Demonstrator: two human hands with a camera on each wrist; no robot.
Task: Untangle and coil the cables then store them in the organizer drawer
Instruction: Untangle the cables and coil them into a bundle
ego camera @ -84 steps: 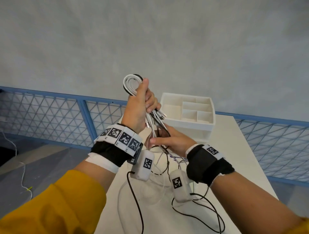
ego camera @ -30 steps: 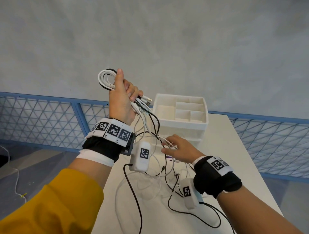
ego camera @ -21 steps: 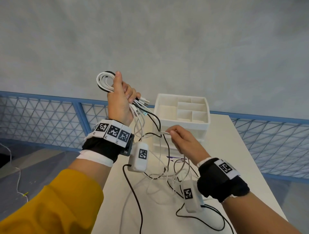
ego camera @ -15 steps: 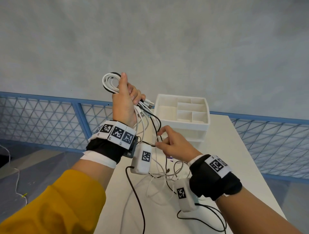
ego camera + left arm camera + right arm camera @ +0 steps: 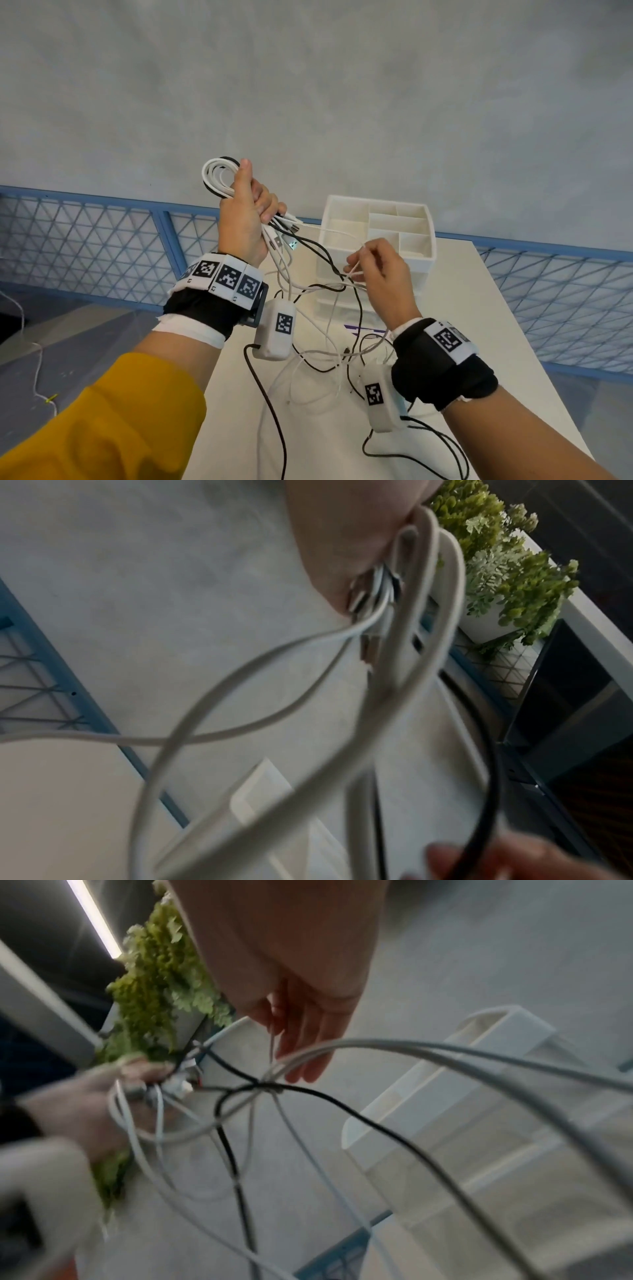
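Observation:
My left hand (image 5: 248, 212) is raised and grips a bundle of white and black cables (image 5: 219, 174), looped above the thumb, with USB plugs (image 5: 286, 236) sticking out past the fingers. From it a tangle of white and black strands (image 5: 329, 342) hangs down to the table. My right hand (image 5: 373, 263) pinches a thin white cable (image 5: 356, 269) in front of the white organizer (image 5: 376, 233). In the right wrist view that thin strand (image 5: 272, 1042) runs down from the fingers to a knot of black and white cables (image 5: 270, 1088).
The organizer stands at the back of the white table (image 5: 462, 308), its top compartments open. A blue mesh railing (image 5: 102, 246) runs behind and beside the table, under a grey wall. Black wires (image 5: 411, 455) from the wrist cameras trail over the table front.
The right hand has lifted from low among the hanging strands and now pinches the thin white cable higher up, before the organizer. The left hand keeps its grip on the bundle, shifted slightly right.

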